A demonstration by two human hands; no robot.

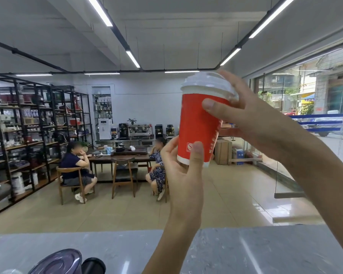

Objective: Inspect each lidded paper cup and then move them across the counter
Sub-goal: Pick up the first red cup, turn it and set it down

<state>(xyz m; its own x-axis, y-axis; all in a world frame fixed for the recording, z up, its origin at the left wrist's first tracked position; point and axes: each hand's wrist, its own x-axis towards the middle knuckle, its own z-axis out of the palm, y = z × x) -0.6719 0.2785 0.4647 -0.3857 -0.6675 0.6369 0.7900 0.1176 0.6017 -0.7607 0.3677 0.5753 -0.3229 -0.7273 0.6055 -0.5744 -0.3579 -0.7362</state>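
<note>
I hold a red paper cup (196,127) with a clear domed lid (208,86) up at eye level, high above the grey counter (255,252). My left hand (180,171) grips the cup's base from below, thumb across the white logo. My right hand (251,117) wraps the upper part, thumb on the red wall just under the rim and fingers behind the lid. The cup stands nearly upright, tilted slightly. No other lidded cup shows in the head view.
A dark translucent container (57,262) and a black round object (93,265) sit at the counter's near left edge. Beyond the counter lie a tiled floor, a wooden table with two seated people, black shelving at left and a glass front at right.
</note>
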